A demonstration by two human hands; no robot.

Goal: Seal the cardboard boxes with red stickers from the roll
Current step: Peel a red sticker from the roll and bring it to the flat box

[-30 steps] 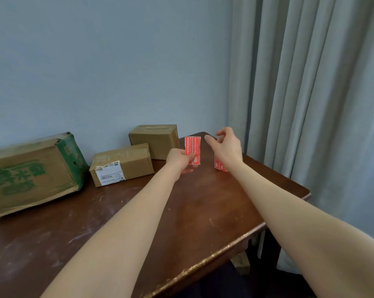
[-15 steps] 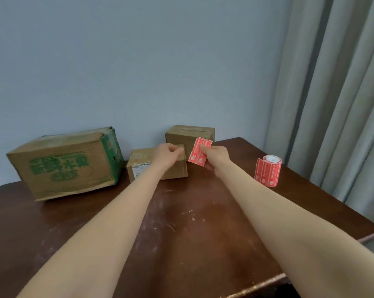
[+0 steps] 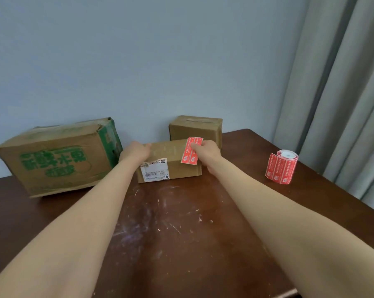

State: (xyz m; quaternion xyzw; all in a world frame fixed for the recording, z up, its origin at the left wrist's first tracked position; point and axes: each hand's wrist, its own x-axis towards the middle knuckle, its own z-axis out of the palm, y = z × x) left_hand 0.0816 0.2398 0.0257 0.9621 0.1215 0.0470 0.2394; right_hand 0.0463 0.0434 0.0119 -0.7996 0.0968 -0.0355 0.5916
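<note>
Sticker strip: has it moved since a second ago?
Yes. The strip went left, from right of the back box to over the labelled box, in the right hand.

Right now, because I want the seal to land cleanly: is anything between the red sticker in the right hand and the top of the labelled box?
Nothing visible. The right hand pinches the red sticker right at the labelled box's right top edge; the left hand holds its left end, clear of that spot.

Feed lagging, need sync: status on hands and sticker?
Left hand on labelled box's left end, grip unclear. Right hand pinches red sticker strip over box's right end. Roll stands apart at right, nothing in the way.
</note>
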